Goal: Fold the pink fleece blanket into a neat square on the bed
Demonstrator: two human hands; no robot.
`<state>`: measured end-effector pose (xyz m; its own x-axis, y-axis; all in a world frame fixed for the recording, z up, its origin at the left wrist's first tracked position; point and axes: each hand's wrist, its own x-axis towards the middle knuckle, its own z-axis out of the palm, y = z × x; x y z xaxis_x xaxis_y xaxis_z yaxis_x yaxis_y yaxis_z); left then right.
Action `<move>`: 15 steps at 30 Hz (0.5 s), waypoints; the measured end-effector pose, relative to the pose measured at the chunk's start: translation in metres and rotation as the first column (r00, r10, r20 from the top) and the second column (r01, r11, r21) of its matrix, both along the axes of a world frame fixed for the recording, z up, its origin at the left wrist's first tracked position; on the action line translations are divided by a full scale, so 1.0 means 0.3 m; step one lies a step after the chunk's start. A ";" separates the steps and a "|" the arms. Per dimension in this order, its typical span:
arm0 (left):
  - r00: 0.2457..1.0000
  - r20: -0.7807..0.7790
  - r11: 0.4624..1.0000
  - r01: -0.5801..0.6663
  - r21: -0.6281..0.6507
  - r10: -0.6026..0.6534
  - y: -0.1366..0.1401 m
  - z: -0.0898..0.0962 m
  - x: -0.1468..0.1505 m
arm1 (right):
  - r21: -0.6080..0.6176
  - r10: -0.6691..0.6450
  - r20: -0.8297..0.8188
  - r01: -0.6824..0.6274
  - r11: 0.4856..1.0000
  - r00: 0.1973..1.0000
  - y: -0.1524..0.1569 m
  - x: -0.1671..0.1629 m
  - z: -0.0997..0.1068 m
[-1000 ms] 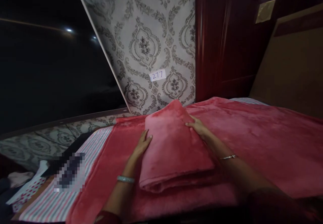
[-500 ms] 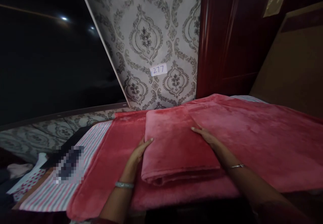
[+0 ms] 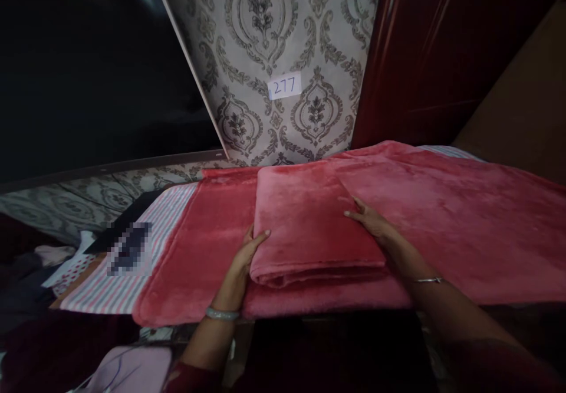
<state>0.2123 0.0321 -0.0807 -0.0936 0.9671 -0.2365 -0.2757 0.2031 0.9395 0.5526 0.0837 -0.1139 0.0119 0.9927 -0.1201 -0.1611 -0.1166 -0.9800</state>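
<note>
A thick pink-red plush blanket [image 3: 305, 222], folded into a rectangular stack, lies in the middle of a larger spread layer of the same plush [image 3: 460, 228]. My left hand [image 3: 250, 251] clasps its left edge, thumb on top and the other fingers mostly hidden behind the side. On the opposite edge my right hand [image 3: 369, 219] holds the stack, its thumb on the upper face and its fingers along the side. The folds show as layers at the front of the stack.
Striped cloth [image 3: 101, 290] shows under the plush at the left, with a pixelated dark patch [image 3: 130, 248] on it. Behind stand a dark television screen [image 3: 101, 74], patterned wallpaper carrying a paper label "277" [image 3: 284, 85], and a dark red wooden panel [image 3: 424, 56]. A pinkish seat-like shape [image 3: 132, 369] is low left.
The view has tilted downward, so the blanket sits higher in the picture and more floor shows. Both hands keep to the sides of the folded blanket; the right has shifted slightly along its edge.
</note>
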 end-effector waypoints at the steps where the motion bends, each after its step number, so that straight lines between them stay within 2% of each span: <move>1: 1.000 0.001 1.000 -0.009 -0.004 0.009 -0.006 -0.002 0.000 | -0.013 0.000 0.012 0.000 1.000 1.000 0.002 0.002 -0.011; 5: 0.996 0.090 0.999 0.026 -0.019 -0.024 -0.062 0.007 0.005 | -0.003 -0.047 0.035 0.047 0.999 0.998 0.020 0.017 -0.037; 8: 0.982 0.188 0.999 0.036 -0.030 -0.030 -0.133 0.007 0.015 | 0.057 -0.180 0.210 0.172 0.983 0.961 0.058 0.032 -0.034; 11: 0.955 0.293 0.999 -0.039 -0.032 0.047 -0.207 -0.019 0.029 | 0.073 -0.210 0.337 0.197 0.978 0.918 0.110 0.043 -0.020; 15: 0.904 0.414 0.993 -0.113 -0.023 0.112 -0.292 -0.072 0.058 | 0.013 -0.195 0.383 0.206 0.979 0.903 0.193 0.042 -0.001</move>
<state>0.2296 -0.0554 -0.1024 -0.0960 0.9563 -0.2762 -0.6604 0.1464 0.7365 0.5651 0.1416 -0.1144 0.2604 0.9610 -0.0937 0.2007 -0.1488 -0.9683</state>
